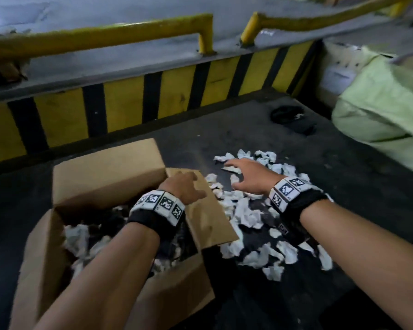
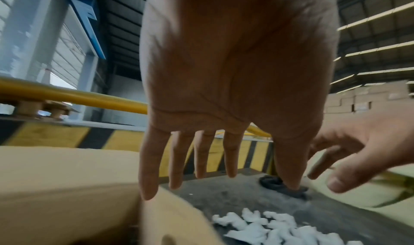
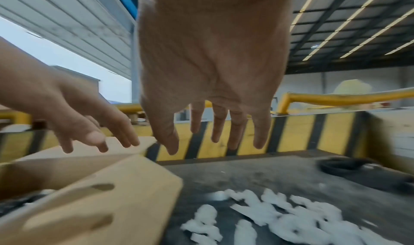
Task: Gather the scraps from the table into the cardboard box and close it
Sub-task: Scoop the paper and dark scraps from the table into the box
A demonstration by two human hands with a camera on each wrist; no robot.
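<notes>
Hands [image 1: 184, 186] [image 1: 248, 175] spread open above cardboard box [image 1: 105, 172] and scraps [image 1: 250, 217].

The cardboard box [image 1: 110, 167] on the near left is plain brown corrugated board, matt and smooth, its flaps uncoated. The scraps [image 1: 250, 215] on the near right look like crumpled white paper, creased and dull. They lie on a dark table [image 1: 343, 186] surface that is matt, rough and scuffed. At the far side, the striped barrier [image 1: 167, 96] carries yellow and black paint, chipped and worn in places, and the yellow railing [image 1: 100, 36] above it is painted tube with a slight sheen. On the far right, a pale green sack [image 1: 382, 101] looks like woven fabric, soft and wrinkled.
</notes>
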